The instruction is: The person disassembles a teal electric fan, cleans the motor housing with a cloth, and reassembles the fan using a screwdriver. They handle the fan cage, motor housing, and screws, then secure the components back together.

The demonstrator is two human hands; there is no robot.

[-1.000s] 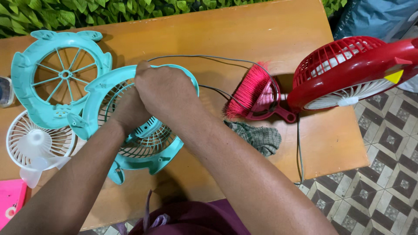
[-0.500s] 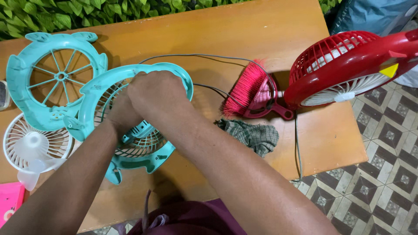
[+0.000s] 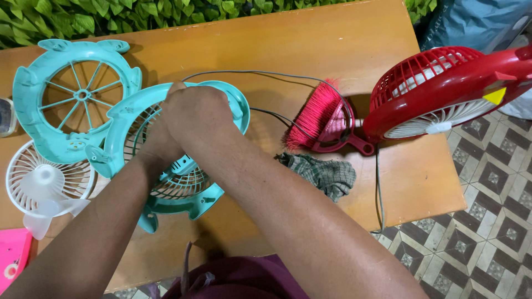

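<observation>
Teal round plastic fan housing point(image 3: 183, 182) lies near the wooden table's point(image 3: 310, 39) left edge, its middle hidden under both hands. Right hand point(image 3: 197, 119) covers left hand point(image 3: 158, 141), pressed together; what the fingers hold cannot be seen. Since before, hands and housing have hardly moved. Red fan point(image 3: 443, 88) hangs off the right edge.

Teal fan housing point(image 3: 183, 194), centre: matt smooth plastic. Red fan point(image 3: 443, 88), upper right: glossy plastic. Table point(image 3: 310, 39): smooth wood-look top. Rag point(image 3: 321, 174), centre: rough woven cloth. Pink brush point(image 3: 318, 116): plastic bristles.
</observation>
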